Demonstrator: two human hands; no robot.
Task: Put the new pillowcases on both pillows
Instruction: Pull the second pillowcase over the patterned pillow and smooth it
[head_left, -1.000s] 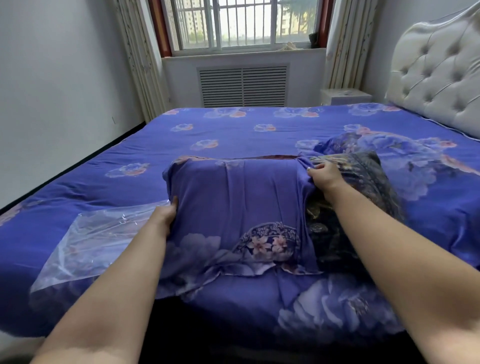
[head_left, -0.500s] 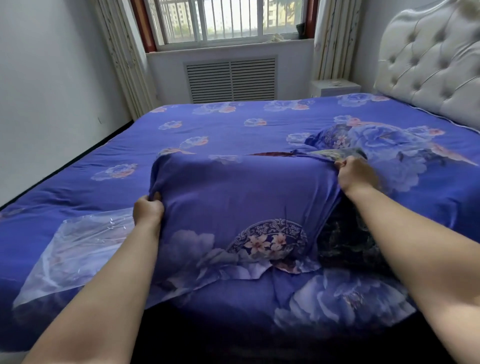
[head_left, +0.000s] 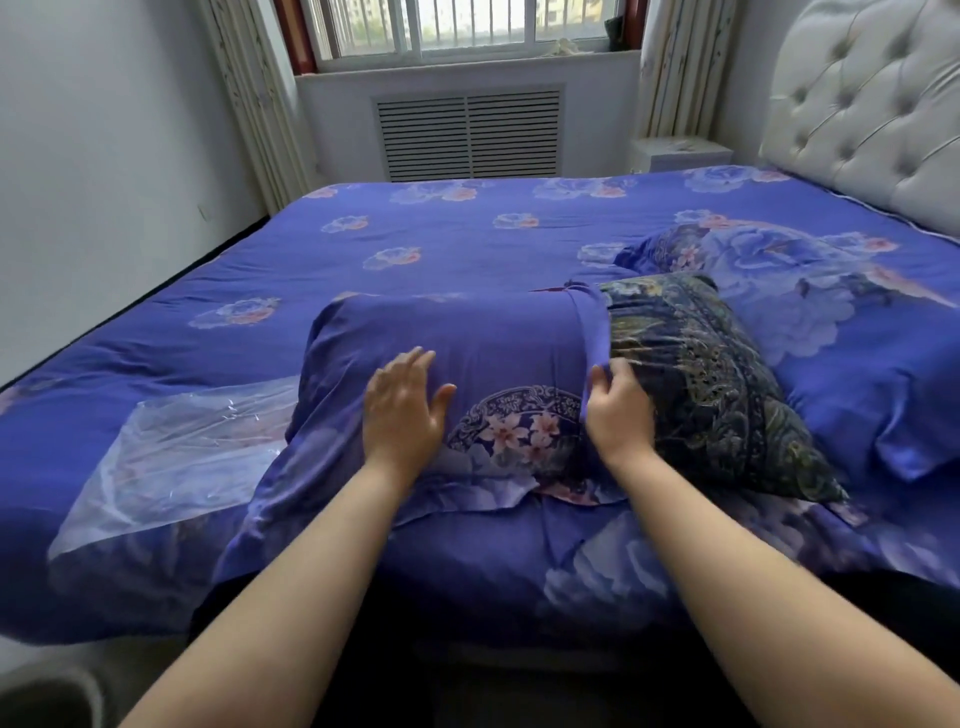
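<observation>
Your left hand (head_left: 402, 410) has let go of the pillowcase (head_left: 457, 358) and now lies flat on it, fingers straight. Your right hand (head_left: 618, 415) pinches its open edge beside one half-covered dark pillow (head_left: 706, 379). A second pillow (head_left: 852, 384) lies farther right on the bed (head_left: 441, 244).

Before you: one bed (head_left: 441, 249), spread with a blue-violet floral cover that hangs over the near edge. Lying on it, left to right: a clear plastic bag (head_left: 171, 457), flattened and crinkled, near the front left; your pillow (head_left: 706, 384) in a dark patterned cover, about half sheathed in the new blue floral pillowcase (head_left: 467, 338), at centre; a second pillow (head_left: 857, 374) already in matching blue, just beside it on the right, toward the tufted white headboard (head_left: 872, 104).
</observation>
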